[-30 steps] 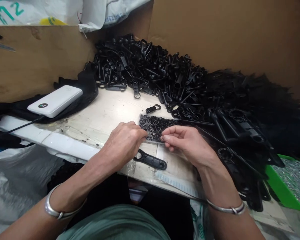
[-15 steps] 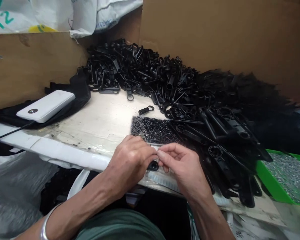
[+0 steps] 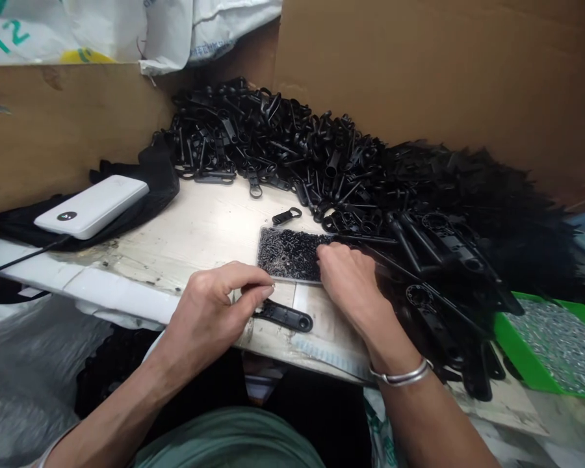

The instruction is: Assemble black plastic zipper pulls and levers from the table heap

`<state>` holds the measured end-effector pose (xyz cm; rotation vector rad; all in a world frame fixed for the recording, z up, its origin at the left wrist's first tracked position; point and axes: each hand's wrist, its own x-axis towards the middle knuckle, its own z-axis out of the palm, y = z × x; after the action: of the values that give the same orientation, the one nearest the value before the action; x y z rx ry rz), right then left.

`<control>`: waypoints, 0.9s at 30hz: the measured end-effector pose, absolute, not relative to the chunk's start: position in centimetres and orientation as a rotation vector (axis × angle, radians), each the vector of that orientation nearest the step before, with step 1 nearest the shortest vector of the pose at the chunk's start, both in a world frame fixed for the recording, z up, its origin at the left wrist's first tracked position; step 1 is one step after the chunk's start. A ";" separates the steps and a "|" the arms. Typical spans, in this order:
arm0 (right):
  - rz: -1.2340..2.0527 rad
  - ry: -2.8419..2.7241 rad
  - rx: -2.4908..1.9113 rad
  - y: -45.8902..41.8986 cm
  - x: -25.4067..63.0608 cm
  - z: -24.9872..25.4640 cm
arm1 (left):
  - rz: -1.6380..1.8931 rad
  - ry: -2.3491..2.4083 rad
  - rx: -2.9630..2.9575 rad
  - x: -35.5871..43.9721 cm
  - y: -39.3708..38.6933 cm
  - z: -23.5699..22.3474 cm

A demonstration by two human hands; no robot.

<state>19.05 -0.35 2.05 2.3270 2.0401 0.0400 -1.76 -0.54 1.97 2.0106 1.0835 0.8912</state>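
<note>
My left hand [image 3: 219, 302] pinches thumb against forefinger, with a tiny shiny bit at the tips, too small to name. Beneath those fingers a long black plastic arm [image 3: 285, 315] with a round hole at its right end lies flat near the table's front edge. My right hand [image 3: 348, 276] is at the right part of a shallow clear tray [image 3: 292, 280] that holds many tiny dark pieces [image 3: 292, 250]. Its fingers are curled together and their tips are hidden, so what they grip cannot be made out.
Black plastic parts [image 3: 273, 140] are heaped along the cardboard wall [image 3: 433, 71]. Longer black arms [image 3: 433, 312] lie to the right. A green bin [image 3: 526, 354] holds silvery metal pieces. On the left, a white power bank [image 3: 92, 205] with a cable rests on black cloth.
My hands have moved apart. The right hand went up to the tray, while the left shifted left in a pinch. More of the black arm beneath them now shows.
</note>
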 end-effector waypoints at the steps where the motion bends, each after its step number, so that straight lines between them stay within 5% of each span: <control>1: 0.032 2.040 2.329 -0.2 19.1 1.9 | 0.890 1.088 1.946 -1.9 -0.5 1.9; 9: -0.152 2.220 2.486 -1.4 20.6 2.1 | 0.914 0.941 1.362 -1.8 -0.8 1.7; 11: -0.473 2.318 2.620 -2.3 20.6 2.3 | 0.920 0.906 1.260 -1.5 -0.9 1.7; 15: -1.780 2.309 2.831 -4.5 19.8 1.7 | 0.922 0.842 1.122 -0.8 -1.2 1.7; 17: -2.184 2.247 2.786 -5.5 19.2 1.2 | 0.917 0.819 1.079 -0.3 -1.4 1.6; 22: -2.760 2.059 2.604 -6.8 18.1 0.5 | 0.890 0.777 1.041 0.5 -1.9 1.4; 27: -2.819 2.111 2.565 -7.4 17.8 0.2 | 0.883 0.750 1.008 0.9 -2.3 1.4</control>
<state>17.76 -7.43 0.19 2.5655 2.1111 -2.8193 0.92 -2.30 1.37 1.0085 0.7495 0.8825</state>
